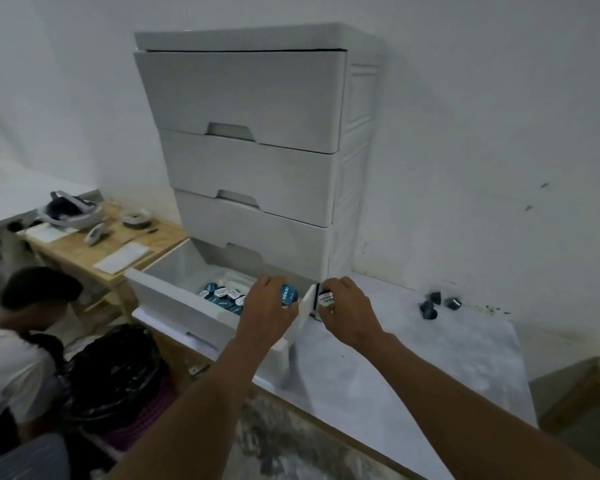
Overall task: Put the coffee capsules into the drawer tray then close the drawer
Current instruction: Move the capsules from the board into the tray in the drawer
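Left hand half covers capsule (print seemingly blurred).

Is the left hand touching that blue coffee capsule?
Touching. The head view shows the left hand gripping the blue capsule with curled fingers, above the open bottom drawer.

The open bottom drawer juts forward from the drawer cabinet, with capsules lying in it. Right of the cabinet, three loose capsules lie on the tabletop. Left of it stands a side table.
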